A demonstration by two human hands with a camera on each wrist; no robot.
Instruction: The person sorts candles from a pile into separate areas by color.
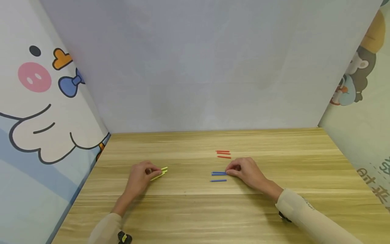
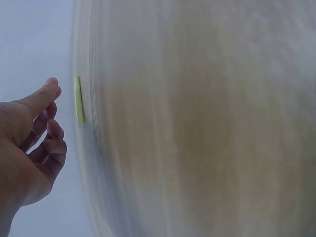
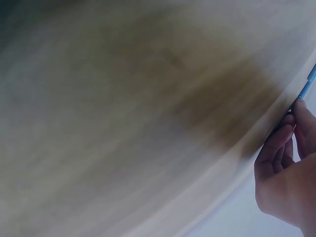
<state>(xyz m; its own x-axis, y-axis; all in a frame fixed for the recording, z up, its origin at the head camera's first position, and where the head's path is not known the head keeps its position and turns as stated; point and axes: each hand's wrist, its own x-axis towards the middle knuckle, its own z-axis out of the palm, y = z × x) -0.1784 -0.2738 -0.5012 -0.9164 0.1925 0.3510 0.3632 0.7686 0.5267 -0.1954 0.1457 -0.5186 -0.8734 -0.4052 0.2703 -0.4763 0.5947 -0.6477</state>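
Observation:
My left hand (image 1: 141, 176) is at the left of the table, thumb and index finger close together beside several thin yellow sticks (image 1: 165, 168). Whether it grips one cannot be made out. In the left wrist view, yellow sticks (image 2: 79, 101) lie just past the fingertips, with a gap showing. Right of centre, my right hand (image 1: 248, 172) pinches the right end of a slim blue stick (image 1: 217, 172) between thumb and index finger. Another blue stick lies against it, and a separate blue stick (image 1: 218, 180) rests nearer me. The right wrist view shows blue (image 3: 307, 86) at the thumb tip.
Three red sticks (image 1: 223, 153) lie beyond the blue ones. The wood-grain table (image 1: 182, 217) meets a pale back panel (image 1: 195, 84). Printed cartoon panels stand at the left (image 1: 39, 118) and right (image 1: 350, 112).

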